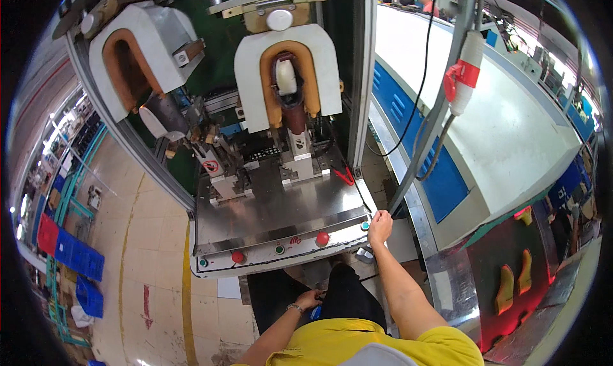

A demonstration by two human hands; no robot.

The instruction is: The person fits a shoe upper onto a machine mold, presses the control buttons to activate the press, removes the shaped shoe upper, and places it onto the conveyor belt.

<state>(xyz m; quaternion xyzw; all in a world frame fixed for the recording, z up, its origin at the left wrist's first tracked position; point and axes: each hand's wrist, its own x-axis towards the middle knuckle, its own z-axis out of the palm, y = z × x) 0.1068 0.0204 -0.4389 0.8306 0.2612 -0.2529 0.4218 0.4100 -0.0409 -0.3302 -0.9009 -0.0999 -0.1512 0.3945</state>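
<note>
My right hand (pixel 381 227) is at the right end of the machine's front panel (pixel 300 246), beside a green button (pixel 365 226). Its fingers are curled; whether they grip anything is hidden. Low in front of my lap is my left hand (pixel 310 299), closed, with a small blue thing (pixel 315 313) just below it; what it holds I cannot make out. Above the steel bed, a dark shoe upper (pixel 294 119) is seated in the middle clamp (pixel 246 78), a white piece inside its opening. The left clamp (pixel 101 56) stands over a separate metal form (pixel 167 114).
Red knobs (pixel 322 239) and more green buttons line the panel. Red-handled pliers (pixel 345 176) lie on the bed's right. A white and blue machine (pixel 504 149) stands at right, with yellow shoe-shaped pieces (pixel 504 289) under red light. Blue crates (pixel 78 254) are at far left.
</note>
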